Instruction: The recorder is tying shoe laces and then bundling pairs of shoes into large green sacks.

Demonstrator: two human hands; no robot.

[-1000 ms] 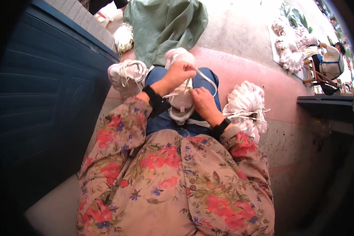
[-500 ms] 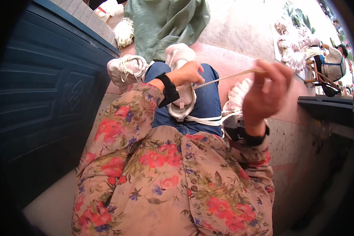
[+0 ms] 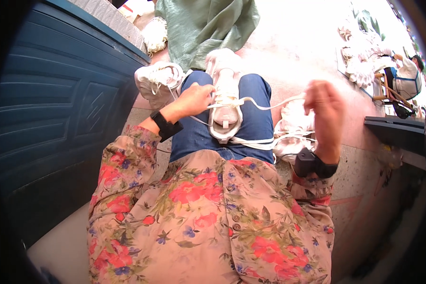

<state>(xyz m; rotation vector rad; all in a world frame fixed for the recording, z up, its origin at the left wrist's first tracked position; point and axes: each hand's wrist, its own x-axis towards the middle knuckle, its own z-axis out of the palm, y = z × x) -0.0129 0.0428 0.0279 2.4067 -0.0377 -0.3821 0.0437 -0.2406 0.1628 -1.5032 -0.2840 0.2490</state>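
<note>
A white sneaker [image 3: 226, 115] lies between my thighs, heel toward me, with laces threaded through its upper part. My left hand [image 3: 197, 99] is closed beside the shoe's left edge, its fingertips pinching a shoelace there, partly hidden by the fingers. Out to the right, my right hand [image 3: 325, 106] is raised and closed on the end of a white shoelace [image 3: 265, 107]. That lace runs slackly back to a loose crossing over the shoe's opening. Further loose laces [image 3: 251, 142] lie across my right thigh.
Another white sneaker [image 3: 160, 81] sits by my left knee, and more pale shoes [image 3: 294, 125] lie right of my right leg. A green sack [image 3: 203, 28] is ahead. A blue panelled door [image 3: 71, 104] stands left; a shoe pile [image 3: 362, 57] and wooden chair [image 3: 383, 87] are far right.
My left hand has moved left off the shoe's opening. The lace to my right hand was taut and now sags, with a loose crossing showing on the shoe. My right hand has shifted slightly.
</note>
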